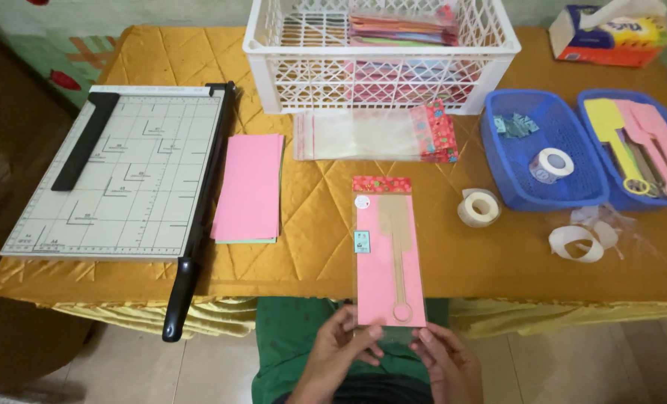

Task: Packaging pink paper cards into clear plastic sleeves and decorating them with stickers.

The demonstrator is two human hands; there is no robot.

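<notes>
head view: clear sleeve with pink card [389, 258] held upright-ish over table edge, bottom end pinched between both hands. left hand [341, 352] w/ fingers curled onto lower left corner, thumb on front; right hand [446, 359] gripping lower right corner. both closed on the sleeve, not open. inside sleeve: pink backing, a tan paddle-shaped cutout [398, 251] w/ ring at its foot, a small greenish tag [362, 242] at left, white round sticker [362, 201] near top, red patterned header strip [382, 184] across top.

step in hand, as a judgement: looks like packing/checking a filled sleeve, open end prob. at the bottom by the fingers. next move likely calls for keeping card square inside, steady 2-hand pinch, no creasing of the thin plastic; can't tell if flap sealed yet.

surface: table w/ gold quilted cloth [326, 202]. at left a paper guillotine cutter [117, 176], black-handled blade arm along its right side, handle hanging past table edge. just beside it a stack of pink paper [250, 187]. behind the held sleeve a pile of empty clear sleeves [375, 135] w/ red headers. white lattice crate [382, 71] at back w/ coloured sheets in it. right: tape roll [479, 207] on cloth, blue basket [546, 150] w/ another tape roll and small tags, second blue basket [636, 146] w/ yellow and pink paddle cutouts. loose tape backing rings [580, 243] near front right. tissue box [610, 34] at far right corner.

room: tiled floor below, green clothing on lap, pale wall w/ red shapes at back left.
</notes>
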